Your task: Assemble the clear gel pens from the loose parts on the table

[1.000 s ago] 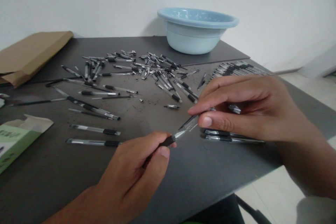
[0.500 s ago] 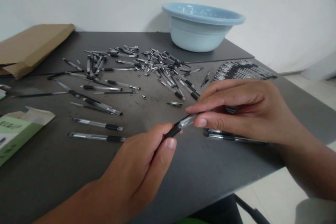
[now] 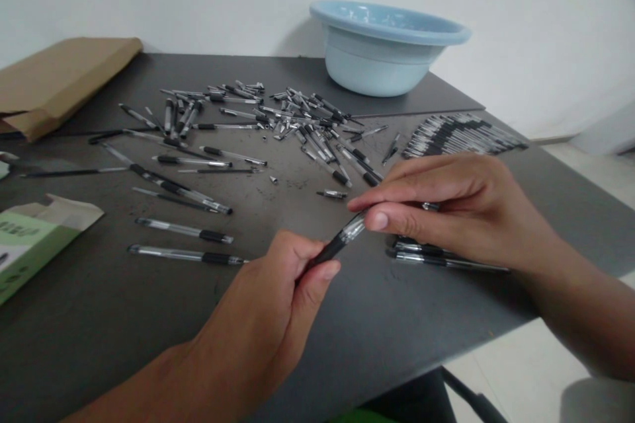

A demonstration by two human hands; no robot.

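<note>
My left hand point(image 3: 278, 297) is closed around a pen point(image 3: 336, 246), with the thumb and fingers on its black grip. The pen slants up to the right, and its clear end shows between my hands. At that end, my right hand point(image 3: 441, 208) pinches the tip between thumb and fingers; what exactly lies under the fingertips is hidden. Below my right hand lie a few pens point(image 3: 446, 262), partly covered by it. To the left of my hands, two clear pens with black grips point(image 3: 183, 255) rest side by side on the grey table point(image 3: 149, 344).
A heap of loose pens and pen parts point(image 3: 307, 122) spreads over the table's middle. Finished-looking pens stand in a neat row point(image 3: 461, 134) at right. Behind are a blue basin point(image 3: 381, 59) and a brown paper package point(image 3: 69, 82); a green box point(image 3: 40, 244) lies at left.
The pen's clear end shows a little more plainly between my hands, and my left fingers have shifted slightly on the grip. Both hands keep hold; the view has tilted slightly.
</note>
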